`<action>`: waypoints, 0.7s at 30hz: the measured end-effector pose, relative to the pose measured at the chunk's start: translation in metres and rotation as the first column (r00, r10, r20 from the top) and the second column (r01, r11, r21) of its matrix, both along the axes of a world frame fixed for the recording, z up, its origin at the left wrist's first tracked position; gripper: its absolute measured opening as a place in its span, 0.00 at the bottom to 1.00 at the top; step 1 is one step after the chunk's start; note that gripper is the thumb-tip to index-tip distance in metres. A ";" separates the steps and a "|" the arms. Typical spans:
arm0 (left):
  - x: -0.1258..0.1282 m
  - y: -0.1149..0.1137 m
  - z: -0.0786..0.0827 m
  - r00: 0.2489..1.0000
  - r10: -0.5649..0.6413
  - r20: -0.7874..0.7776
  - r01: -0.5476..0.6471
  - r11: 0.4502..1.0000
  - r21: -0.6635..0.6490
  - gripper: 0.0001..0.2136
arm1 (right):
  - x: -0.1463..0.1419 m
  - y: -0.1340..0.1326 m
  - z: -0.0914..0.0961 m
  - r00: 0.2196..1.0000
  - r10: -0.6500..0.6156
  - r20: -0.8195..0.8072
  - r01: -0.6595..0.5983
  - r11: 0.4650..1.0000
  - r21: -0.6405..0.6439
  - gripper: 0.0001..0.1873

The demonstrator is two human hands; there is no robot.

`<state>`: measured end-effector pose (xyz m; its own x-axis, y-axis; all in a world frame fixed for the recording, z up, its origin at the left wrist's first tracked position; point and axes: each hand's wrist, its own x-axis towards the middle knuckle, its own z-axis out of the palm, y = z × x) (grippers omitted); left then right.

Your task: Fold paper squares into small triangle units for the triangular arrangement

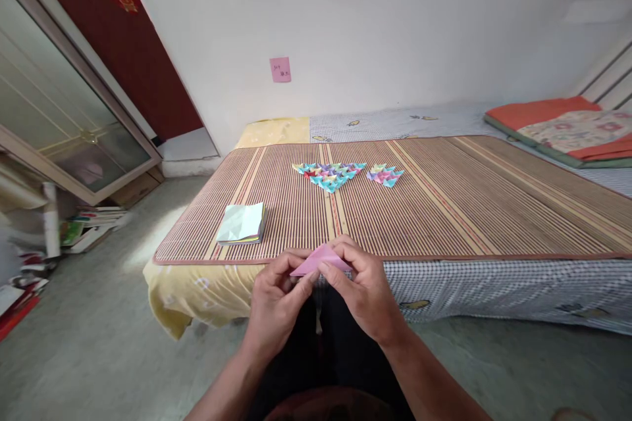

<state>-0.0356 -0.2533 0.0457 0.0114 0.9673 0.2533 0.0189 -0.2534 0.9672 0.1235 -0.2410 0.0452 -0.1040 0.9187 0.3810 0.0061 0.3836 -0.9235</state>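
Paper stack (241,223), folded papers (330,175) on mat (286,210)

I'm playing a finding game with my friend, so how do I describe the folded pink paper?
Find the bed with the striped mat, then its near edge. There, the left hand and right hand hold a folded paper between them. It's a plain pink triangle, while the pink note on the wall is square and written on.

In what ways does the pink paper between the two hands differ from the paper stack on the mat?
The pink paper is folded into a triangular shape, while the paper stack is roughly square. The left hand and right hand hold the pink paper; the paper stack lies on the mat. The paper stack, topped by a pale green sheet, looks thicker than the pink paper.
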 end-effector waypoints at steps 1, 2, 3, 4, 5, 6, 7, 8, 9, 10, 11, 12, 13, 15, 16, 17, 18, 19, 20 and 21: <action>-0.001 0.000 -0.001 0.999 0.019 -0.047 -0.017 0.999 0.037 0.07 | 0.000 0.000 -0.001 1.000 -0.012 0.000 0.012 1.000 -0.002 0.08; -0.002 -0.001 -0.001 0.995 0.047 -0.093 -0.039 0.996 0.076 0.07 | 0.000 0.000 -0.001 1.000 -0.019 -0.002 0.019 1.000 -0.010 0.08; -0.003 -0.001 -0.002 0.988 0.077 -0.134 -0.061 0.991 0.115 0.08 | 0.000 0.000 -0.002 1.000 -0.017 -0.003 0.017 1.000 -0.025 0.07; -0.004 -0.002 -0.002 0.980 0.106 -0.168 -0.082 0.986 0.148 0.09 | 0.000 0.000 -0.002 1.000 -0.004 -0.008 0.003 0.999 -0.044 0.06; -0.004 -0.002 -0.003 0.973 0.133 -0.191 -0.100 0.980 0.174 0.08 | 0.000 0.000 -0.002 1.000 0.018 -0.015 -0.019 0.998 -0.061 0.05; -0.004 -0.002 -0.003 0.968 0.154 -0.200 -0.115 0.974 0.194 0.08 | -0.001 0.000 -0.003 0.999 0.042 -0.023 -0.043 0.996 -0.077 0.05; -0.004 -0.003 -0.003 0.966 0.167 -0.199 -0.125 0.970 0.209 0.07 | -0.001 0.000 -0.003 0.997 0.066 -0.031 -0.068 0.994 -0.088 0.06; -0.003 -0.003 -0.003 0.966 0.175 -0.191 -0.132 0.966 0.221 0.06 | -0.002 0.001 -0.003 0.996 0.079 -0.041 -0.082 0.992 -0.093 0.06; -0.003 -0.003 -0.003 0.968 0.180 -0.176 -0.137 0.963 0.232 0.06 | -0.003 0.001 -0.003 0.996 0.079 -0.048 -0.083 0.992 -0.091 0.06; -0.002 -0.003 -0.003 0.970 0.183 -0.158 -0.142 0.960 0.240 0.06 | -0.004 0.001 -0.003 0.997 0.064 -0.053 -0.068 0.994 -0.086 0.07; -0.001 -0.004 -0.002 0.972 0.185 -0.143 -0.146 0.958 0.246 0.07 | -0.005 0.001 -0.004 0.998 0.040 -0.056 -0.044 0.996 -0.077 0.07; 0.000 -0.004 -0.001 0.973 0.188 -0.135 -0.150 0.957 0.250 0.07 | -0.006 0.001 -0.004 0.998 0.015 -0.056 -0.019 0.998 -0.067 0.08; 0.001 -0.004 0.000 0.973 0.193 -0.131 -0.155 0.955 0.252 0.07 | -0.007 0.000 -0.004 0.998 -0.002 -0.055 -0.001 0.998 -0.057 0.08; 0.002 -0.005 0.001 0.972 0.201 -0.122 -0.165 0.952 0.257 0.07 | -0.009 -0.001 -0.004 0.999 -0.002 -0.048 0.000 0.999 -0.044 0.07; 0.002 -0.005 0.001 0.971 0.206 -0.120 -0.169 0.950 0.261 0.07 | -0.009 -0.001 -0.004 0.999 0.007 -0.043 -0.009 0.999 -0.040 0.06; 0.003 -0.005 0.000 0.970 0.210 -0.120 -0.174 0.950 0.260 0.07 | -0.010 -0.002 -0.004 0.999 0.014 -0.035 -0.015 0.999 -0.037 0.05; 0.003 -0.005 -0.001 0.970 0.211 -0.119 -0.175 0.950 0.259 0.07 | -0.010 -0.003 -0.004 1.000 0.012 -0.024 -0.012 0.999 -0.032 0.05; 0.003 -0.005 -0.003 0.971 0.206 -0.117 -0.171 0.952 0.255 0.07 | -0.010 -0.003 -0.004 1.000 -0.002 -0.012 0.002 1.000 -0.020 0.06; 0.003 -0.005 -0.005 0.974 0.198 -0.113 -0.165 0.955 0.245 0.07 | -0.011 -0.003 -0.004 1.000 -0.023 -0.001 0.023 1.000 -0.003 0.06; 0.002 -0.005 -0.007 0.976 0.190 -0.110 -0.162 0.960 0.226 0.07 | -0.011 -0.003 -0.005 0.999 -0.046 0.007 0.045 0.999 0.019 0.07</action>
<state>-0.0331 -0.2579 0.0383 -0.1080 0.8799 0.4628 0.2031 -0.4361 0.8767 0.1124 -0.2442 0.0401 -0.0653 0.9151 0.3978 0.0311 0.4003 -0.9158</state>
